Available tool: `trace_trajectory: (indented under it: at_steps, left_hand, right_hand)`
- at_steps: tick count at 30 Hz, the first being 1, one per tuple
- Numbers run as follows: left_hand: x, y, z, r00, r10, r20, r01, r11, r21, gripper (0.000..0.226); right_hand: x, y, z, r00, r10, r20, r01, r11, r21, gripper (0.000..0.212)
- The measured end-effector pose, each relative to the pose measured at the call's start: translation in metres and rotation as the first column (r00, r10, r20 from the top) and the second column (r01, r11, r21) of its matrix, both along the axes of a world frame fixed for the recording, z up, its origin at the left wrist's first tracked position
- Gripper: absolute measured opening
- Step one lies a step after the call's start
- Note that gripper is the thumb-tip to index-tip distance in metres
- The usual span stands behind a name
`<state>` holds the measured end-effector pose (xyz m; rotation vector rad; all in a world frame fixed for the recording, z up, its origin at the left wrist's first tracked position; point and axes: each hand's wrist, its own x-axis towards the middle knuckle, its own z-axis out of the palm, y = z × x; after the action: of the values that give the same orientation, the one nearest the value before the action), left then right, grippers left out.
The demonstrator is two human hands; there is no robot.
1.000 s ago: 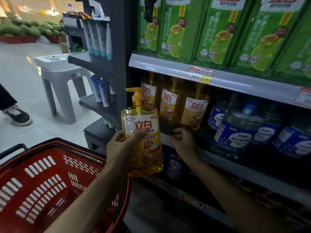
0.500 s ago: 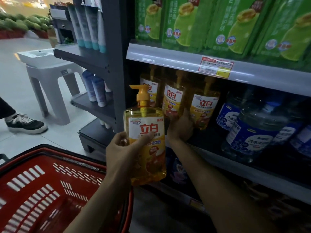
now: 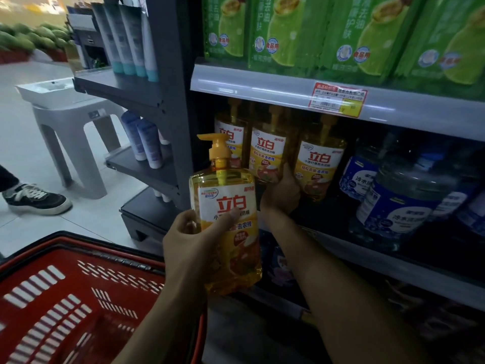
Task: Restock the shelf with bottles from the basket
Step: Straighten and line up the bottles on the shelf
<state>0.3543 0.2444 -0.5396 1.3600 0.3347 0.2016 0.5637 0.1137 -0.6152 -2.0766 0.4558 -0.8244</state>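
**At the shelf front: three bottles placed, one in hand**

Lower left, red basket [image 3: 78, 240] showing no bottles in its visible part. Centre, left hand [image 3: 191, 240] wrapped round a yellow pump bottle [image 3: 228, 232], upright, just short of the shelf [image 3: 367, 256]. Further right, right hand [image 3: 282, 193] apparently curled round the base of the middle shelved bottle [image 3: 267, 151]. One left to seat. Against a second ago: right hand up from the shelf edge onto that bottle, left-hand grip much the same.
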Motion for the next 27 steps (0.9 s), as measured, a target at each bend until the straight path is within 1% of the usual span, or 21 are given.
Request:
trace_trajectory:
  at_steps: [4, 7, 12, 15, 19, 23, 27]
  left_hand:
    - [0.001, -0.003, 0.001, 1.000, 0.002, 0.003, -0.002, 1.000, -0.013, 0.050]
    - [0.001, -0.006, 0.002, 1.000, 0.009, 0.006, -0.009, 1.000, -0.026, 0.048]
    - [0.003, -0.007, 0.000, 1.000, 0.007, 0.005, -0.007, 1.000, -0.022, 0.048]
    - [0.005, -0.005, -0.004, 1.000, 0.011, -0.006, -0.011, 1.000, 0.006, 0.052]
    - [0.006, -0.003, -0.007, 1.000, 0.030, -0.007, -0.030, 0.999, 0.022, 0.051]
    - [0.007, -0.001, -0.007, 0.999, 0.044, -0.009, -0.044, 0.999, -0.009, 0.052]
    - [0.010, 0.003, -0.009, 0.998, 0.059, -0.019, -0.059, 0.998, -0.013, 0.055]
  right_hand:
    - [0.004, -0.004, -0.002, 0.999, 0.046, -0.018, -0.046, 0.999, 0.012, 0.030]
    - [0.005, -0.005, -0.002, 0.996, 0.086, -0.013, -0.086, 0.996, 0.016, 0.030]
    - [0.004, -0.006, -0.003, 0.992, 0.126, -0.018, -0.125, 0.991, 0.051, 0.037]
    - [0.001, -0.009, -0.006, 0.988, 0.152, 0.025, -0.153, 0.985, 0.084, 0.029]
    - [0.001, -0.011, -0.004, 0.994, 0.104, -0.038, -0.099, 0.989, 0.111, 0.027]
    - [0.003, -0.005, 0.003, 0.993, 0.043, -0.112, -0.038, 0.998, 0.048, 0.023]
    - [0.002, -0.004, 0.007, 0.986, -0.005, -0.165, 0.003, 1.000, -0.012, 0.023]
